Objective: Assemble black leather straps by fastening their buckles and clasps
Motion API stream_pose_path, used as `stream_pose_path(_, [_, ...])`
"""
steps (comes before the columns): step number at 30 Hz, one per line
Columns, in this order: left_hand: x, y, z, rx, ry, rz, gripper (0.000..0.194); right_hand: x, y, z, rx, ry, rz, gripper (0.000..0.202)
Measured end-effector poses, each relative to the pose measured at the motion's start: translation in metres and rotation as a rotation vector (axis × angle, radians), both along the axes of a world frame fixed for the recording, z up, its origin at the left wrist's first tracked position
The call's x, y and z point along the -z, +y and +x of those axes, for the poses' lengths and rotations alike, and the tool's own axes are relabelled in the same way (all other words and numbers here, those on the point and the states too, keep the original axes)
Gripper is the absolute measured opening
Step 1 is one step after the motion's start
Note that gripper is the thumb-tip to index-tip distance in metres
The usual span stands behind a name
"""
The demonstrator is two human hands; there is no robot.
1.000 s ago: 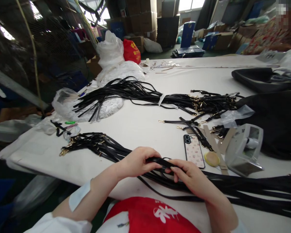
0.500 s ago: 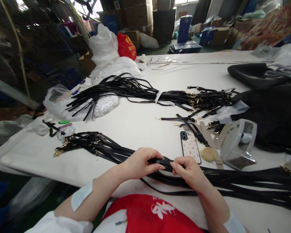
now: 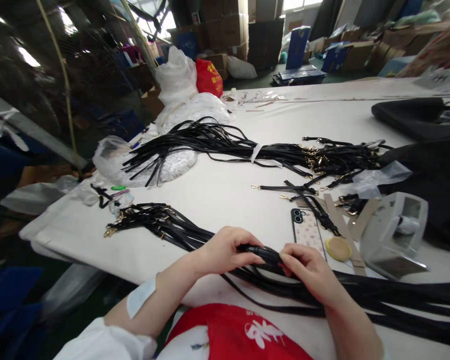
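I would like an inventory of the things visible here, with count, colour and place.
Table: one, white, centre.
Near straps: many, black, front of table.
Far straps: many, black, across table.
Phone: one, pink patterned case, right of centre.
Yellow-rimmed disc: one, tan, beside phone.
Dispenser-like device: one, grey, right.
Plastic bags: several, clear, left.
Printed bag: one, red, beside plastic bags.
Cardboard boxes: several, brown, background.
Apron: one, red, bottom centre.
Left grip: one, bare, around near straps.
Right grip: one, bare, pinching near straps.

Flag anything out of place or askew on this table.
Some black straps lie crossed near the patterned phone, outside the white band binding the upper bundle, so they look stray. Nothing plainly spilled or damaged shows.
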State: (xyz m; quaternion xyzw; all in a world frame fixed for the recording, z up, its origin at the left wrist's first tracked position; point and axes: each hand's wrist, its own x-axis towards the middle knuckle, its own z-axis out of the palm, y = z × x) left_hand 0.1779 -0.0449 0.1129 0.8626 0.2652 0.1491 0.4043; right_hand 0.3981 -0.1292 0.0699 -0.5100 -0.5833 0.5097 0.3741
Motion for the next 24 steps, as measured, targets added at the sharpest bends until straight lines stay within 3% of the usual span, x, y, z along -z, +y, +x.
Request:
stream_pose_path(3, [0.001, 0.001, -0.003, 0.060, 0.024, 0.059, 0.030, 0.002, 0.000, 0.002, 0.008, -0.021, -0.047, 0.039])
stream_pose_path(9, [0.017, -0.013, 0.010, 0.118, 0.129, 0.222, 0.031, 0.004, -0.003, -0.017, -0.026, -0.032, -0.084, 0.036])
stream_pose_path(17, [0.002, 0.002, -0.001, 0.087, 0.054, 0.172, 0.031, 0.002, -0.001, 0.000, -0.007, -0.031, -0.041, 0.036])
stream_pose_path(24, [0.008, -0.016, 0.009, 0.113, 0.072, 0.186, 0.028, 0.007, -0.006, -0.013, -0.040, -0.059, -0.015, 0.033])
